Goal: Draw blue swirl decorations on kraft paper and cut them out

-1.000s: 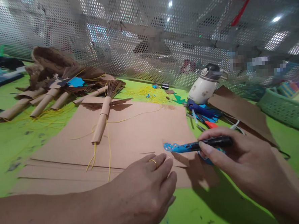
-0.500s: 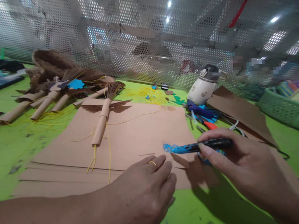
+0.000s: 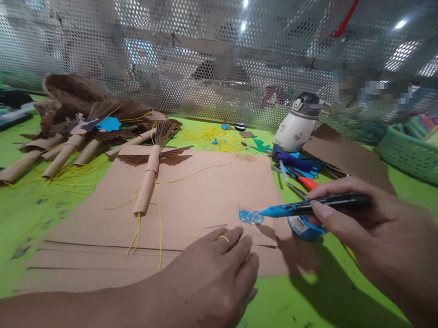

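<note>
Clamping a pen-shaped tool (image 3: 298, 208) are fingers of the right hand (image 3: 386, 235). Blue swirls (image 3: 246, 217) lie beside the left hand's (image 3: 214, 273) outstretched, close-set fingers.

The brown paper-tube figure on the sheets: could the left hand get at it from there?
Probably yes: the left hand rests on the same brown paper as the paper-tube figure, and only flat paper and thin yellow string appear between them.

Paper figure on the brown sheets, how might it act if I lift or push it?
The figure looks light, since its body seems rolled paper. Its pleated wings probably bend easily and hinder rolling. The loose yellow strings would likely dangle.
</note>
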A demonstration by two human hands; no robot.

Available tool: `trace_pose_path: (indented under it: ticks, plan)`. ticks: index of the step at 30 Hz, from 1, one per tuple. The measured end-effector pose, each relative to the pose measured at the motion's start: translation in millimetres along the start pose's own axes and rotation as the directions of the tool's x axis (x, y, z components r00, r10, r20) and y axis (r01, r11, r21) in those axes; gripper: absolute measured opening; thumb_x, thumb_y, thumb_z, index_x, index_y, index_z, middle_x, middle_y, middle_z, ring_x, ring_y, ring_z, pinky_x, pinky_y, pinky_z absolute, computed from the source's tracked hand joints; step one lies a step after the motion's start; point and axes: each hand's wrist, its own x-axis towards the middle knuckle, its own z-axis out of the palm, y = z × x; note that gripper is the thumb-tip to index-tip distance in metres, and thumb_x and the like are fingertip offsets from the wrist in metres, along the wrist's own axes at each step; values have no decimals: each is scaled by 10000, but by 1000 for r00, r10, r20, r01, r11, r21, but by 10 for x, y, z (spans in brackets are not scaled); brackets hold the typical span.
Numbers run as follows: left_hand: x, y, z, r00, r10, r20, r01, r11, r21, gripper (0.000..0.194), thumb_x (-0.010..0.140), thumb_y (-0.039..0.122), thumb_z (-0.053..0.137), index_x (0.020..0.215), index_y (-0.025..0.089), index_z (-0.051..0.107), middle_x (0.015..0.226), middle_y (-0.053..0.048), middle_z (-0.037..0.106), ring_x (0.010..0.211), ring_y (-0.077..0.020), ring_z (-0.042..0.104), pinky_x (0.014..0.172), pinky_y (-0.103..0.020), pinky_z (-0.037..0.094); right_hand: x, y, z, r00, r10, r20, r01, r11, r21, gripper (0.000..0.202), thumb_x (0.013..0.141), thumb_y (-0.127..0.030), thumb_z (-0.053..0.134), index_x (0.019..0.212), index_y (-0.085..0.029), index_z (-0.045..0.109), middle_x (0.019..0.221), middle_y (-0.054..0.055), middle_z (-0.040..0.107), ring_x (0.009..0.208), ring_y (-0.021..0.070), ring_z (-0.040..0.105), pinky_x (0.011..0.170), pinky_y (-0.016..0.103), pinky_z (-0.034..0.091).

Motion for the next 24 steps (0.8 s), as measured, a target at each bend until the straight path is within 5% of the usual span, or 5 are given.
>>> trace_pose_path:
  ticks: [9, 17, 24]
  plan:
    - [-9, -16, 14, 998, 47, -43, -48, 998, -29, 412, 1048, 142, 359, 1119, 110, 763, 1174, -119, 755, 1113, -316, 692, 1009, -498, 594, -28, -4, 82, 988, -86, 126, 84, 996, 13, 81, 859, -281, 635, 819, -294, 704, 713, -74, 727, 606, 113, 638, 599, 221, 502]
    - [-18, 6, -16, 998, 53, -38, -52, 998, 19, 138, 940, 185, 613, 960, 141, 742, 1214, -113, 742, 1120, -339, 679, 994, -512, 603, -44, -12, 85, 984, -75, 159, 75, 997, 9, 106, 890, -312, 617, 850, -278, 709, 742, -59, 748, 615, 117, 653, 593, 222, 508]
    - [-12, -12, 13, 997, 43, -63, -41, 998, 40, 124, 955, 201, 622, 867, 156, 697, 1173, -101, 748, 1120, -332, 677, 969, -498, 614, 4, 23, 58, 963, -163, 216, 164, 986, 13, 80, 885, -275, 629, 862, -278, 706, 737, -64, 740, 604, 108, 658, 580, 202, 516]
